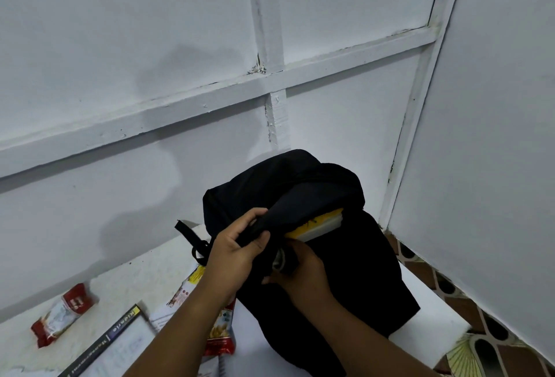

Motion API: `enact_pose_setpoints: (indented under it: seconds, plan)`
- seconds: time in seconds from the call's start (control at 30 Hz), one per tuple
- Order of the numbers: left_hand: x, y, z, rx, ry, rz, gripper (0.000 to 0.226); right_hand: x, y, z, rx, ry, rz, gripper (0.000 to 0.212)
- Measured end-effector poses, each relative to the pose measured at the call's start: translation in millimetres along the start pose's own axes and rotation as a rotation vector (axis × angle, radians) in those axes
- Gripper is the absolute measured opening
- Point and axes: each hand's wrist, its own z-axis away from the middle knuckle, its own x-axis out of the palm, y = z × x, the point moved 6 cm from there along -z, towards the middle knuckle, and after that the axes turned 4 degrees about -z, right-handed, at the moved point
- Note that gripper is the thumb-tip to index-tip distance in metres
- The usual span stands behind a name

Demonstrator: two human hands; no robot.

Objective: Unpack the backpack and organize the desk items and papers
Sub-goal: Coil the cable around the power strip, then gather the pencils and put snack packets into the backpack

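Observation:
A black backpack (pixel 345 256) stands upright on the white desk (pixel 429 322), near the corner of the walls. My left hand (pixel 237 247) grips the edge of its top flap and holds it up. Under the flap shows a yellow-covered book with white pages (pixel 318 225). My right hand (pixel 300 271) is at the bag's front just below the opening, fingers curled around a small dark and grey piece there, perhaps a zip pull or strap.
Left of the bag lie a red and white snack packet (pixel 61 315), a red and yellow snack packet (pixel 220 331) partly under my left arm, and a dark-edged book with papers (pixel 117 343). A patterned floor (pixel 468 310) shows at the right beyond the desk edge.

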Motion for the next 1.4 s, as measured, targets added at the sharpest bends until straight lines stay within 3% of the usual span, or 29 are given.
enact_pose_setpoints:
  seconds: [0.13,0.3,0.43,0.53,0.6,0.7,0.8,0.97,1.1,1.2,1.3,1.4]
  plan:
    - [10,-15,12,-0.037,-0.021,-0.057,0.036,-23,5,21,-0.019,-0.074,0.035,0.055]
    - [24,-19,32,0.011,-0.003,-0.235,0.045,-62,-1,54,-0.193,0.106,0.135,0.034]
    - [35,-25,55,0.031,-0.054,-0.382,0.059,-87,-25,81,-0.383,0.280,0.102,0.029]
    - [41,-38,81,-0.135,-0.145,-0.238,0.057,-93,-55,98,-0.525,0.318,0.020,0.021]
    - [41,-43,97,-0.205,-0.197,-0.101,0.041,-86,-73,108,-0.587,0.279,-0.013,0.019]
    - [26,-34,109,-0.216,-0.147,0.048,0.026,-64,-88,121,-0.615,0.189,-0.018,0.017]
    - [-2,-28,120,-0.203,-0.033,0.081,0.031,-40,-87,128,-0.581,0.101,-0.009,0.017]
    - [-70,-58,137,-0.252,0.165,-0.001,0.039,13,-57,133,-0.349,-0.083,0.108,0.034]
    - [-119,-88,149,-0.320,0.211,-0.125,0.044,62,-35,135,-0.230,-0.198,0.177,0.032]
    - [-146,-97,148,-0.323,0.245,-0.158,0.035,101,-17,135,-0.158,-0.282,0.226,0.036]
    - [-163,-102,138,-0.293,0.212,-0.207,0.030,127,0,123,-0.059,-0.209,0.267,0.043]
    - [-170,-111,122,-0.248,0.166,-0.261,0.029,132,6,107,0.022,-0.090,0.293,0.030]
